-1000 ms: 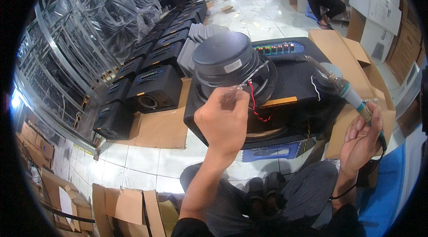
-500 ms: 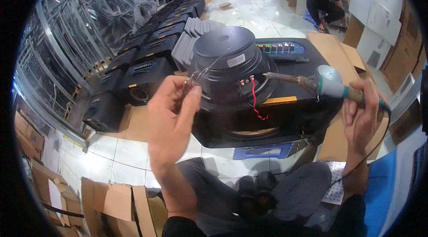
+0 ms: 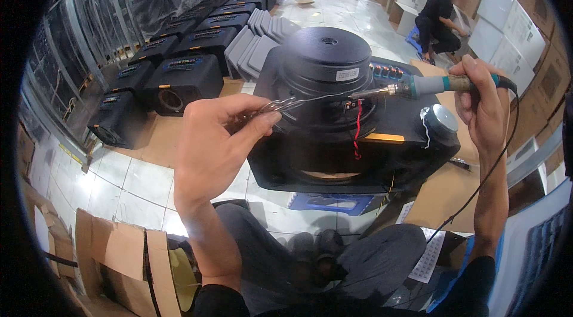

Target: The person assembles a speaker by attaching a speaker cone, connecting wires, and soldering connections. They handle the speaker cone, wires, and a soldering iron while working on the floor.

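Note:
My left hand pinches a coil of solder wire, whose straight end reaches right to the speaker's terminals. My right hand is closed around the handle of a soldering iron with a grey and green grip. The iron's tip is at the terminals, close to the solder's end; whether they touch is too small to tell. The round black speaker driver rests magnet up on a black speaker cabinet. Twisted red and black wires hang from the terminals.
A round silver-topped piece with a white wire sits on the cabinet's right. A blue stool shows beneath. Rows of black cabinets and grey panels stand at the left. An open carton is near-left. A person crouches far right.
The soldering iron has moved left to the terminals, and the solder's end has come over to the same spot. The whole view has shifted slightly.

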`<state>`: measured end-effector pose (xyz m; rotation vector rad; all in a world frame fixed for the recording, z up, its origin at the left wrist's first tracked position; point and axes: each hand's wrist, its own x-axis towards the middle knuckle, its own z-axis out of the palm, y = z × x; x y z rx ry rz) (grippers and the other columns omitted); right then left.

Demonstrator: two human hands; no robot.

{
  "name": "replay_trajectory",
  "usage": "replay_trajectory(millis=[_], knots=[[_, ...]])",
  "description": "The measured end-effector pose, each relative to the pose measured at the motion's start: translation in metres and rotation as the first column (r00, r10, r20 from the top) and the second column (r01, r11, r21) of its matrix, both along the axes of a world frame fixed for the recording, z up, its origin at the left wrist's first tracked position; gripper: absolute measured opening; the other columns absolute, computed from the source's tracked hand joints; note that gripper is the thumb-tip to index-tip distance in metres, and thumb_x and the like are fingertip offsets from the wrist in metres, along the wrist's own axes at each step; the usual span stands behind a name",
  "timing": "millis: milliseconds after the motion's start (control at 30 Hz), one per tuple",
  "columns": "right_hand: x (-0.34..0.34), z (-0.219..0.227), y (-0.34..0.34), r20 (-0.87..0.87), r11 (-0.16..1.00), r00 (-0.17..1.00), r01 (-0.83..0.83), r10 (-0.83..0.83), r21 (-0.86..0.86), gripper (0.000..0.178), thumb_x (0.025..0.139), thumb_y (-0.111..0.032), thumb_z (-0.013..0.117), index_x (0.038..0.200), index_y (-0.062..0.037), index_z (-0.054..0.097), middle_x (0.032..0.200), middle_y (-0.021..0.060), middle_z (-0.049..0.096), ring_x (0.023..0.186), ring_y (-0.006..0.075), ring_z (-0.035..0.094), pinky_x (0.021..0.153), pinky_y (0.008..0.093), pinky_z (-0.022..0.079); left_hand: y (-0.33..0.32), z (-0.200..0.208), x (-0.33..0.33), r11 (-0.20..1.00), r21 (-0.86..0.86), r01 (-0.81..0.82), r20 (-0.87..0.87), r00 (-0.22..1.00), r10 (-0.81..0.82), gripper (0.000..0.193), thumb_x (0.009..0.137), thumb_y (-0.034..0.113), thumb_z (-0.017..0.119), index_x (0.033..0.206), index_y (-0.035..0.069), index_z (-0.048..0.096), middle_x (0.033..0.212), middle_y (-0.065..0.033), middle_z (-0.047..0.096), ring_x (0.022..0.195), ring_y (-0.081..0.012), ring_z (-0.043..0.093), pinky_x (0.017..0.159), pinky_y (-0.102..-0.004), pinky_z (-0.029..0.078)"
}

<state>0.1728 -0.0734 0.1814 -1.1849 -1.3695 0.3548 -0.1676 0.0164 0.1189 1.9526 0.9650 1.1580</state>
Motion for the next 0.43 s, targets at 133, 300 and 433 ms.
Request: replay_trajectory(millis=[133,300,433], knots=[[0.001,0.008,0.007,0.015,0.999,1.000,-0.001,0.001,-0.039,0.041,0.102,-0.032,0.062,0.091,0.0057,0.073,0.054,-0.0003,0.051,0.040,0.0039,0.042,0.037,0.0193,0.029,0.001,-0.001,0.001,1.000,0.017,-0.009,-0.037,0.999,0.009,0.014,0.092,0.006,0.075,0.102,-0.004,0.078,0.081,-0.0067,0.074,0.074,-0.0080,0.067,0.067,-0.0230,0.051],[0.004,0.014,0.013,0.067,0.995,0.998,-0.005,0.011,-0.097,0.040,0.102,-0.033,0.062,0.092,0.0047,0.073,0.055,-0.0011,0.051,0.041,0.0034,0.042,0.037,0.0184,0.030,0.005,-0.004,0.004,0.999,0.031,0.009,-0.007,1.000,-0.009,0.020,0.091,0.011,0.076,0.105,-0.004,0.077,0.078,-0.0134,0.075,0.067,-0.0121,0.066,0.063,-0.0273,0.050],[0.013,0.015,0.016,0.073,0.993,0.996,-0.051,0.059,-0.104,0.039,0.101,-0.033,0.064,0.093,0.0044,0.073,0.055,-0.0006,0.053,0.041,0.0031,0.045,0.037,0.0175,0.033,0.006,-0.006,0.004,1.000,0.011,0.011,-0.002,1.000,-0.011,0.020,0.091,0.011,0.076,0.106,-0.002,0.078,0.081,-0.0150,0.076,0.068,-0.0136,0.069,0.064,-0.0283,0.051]])
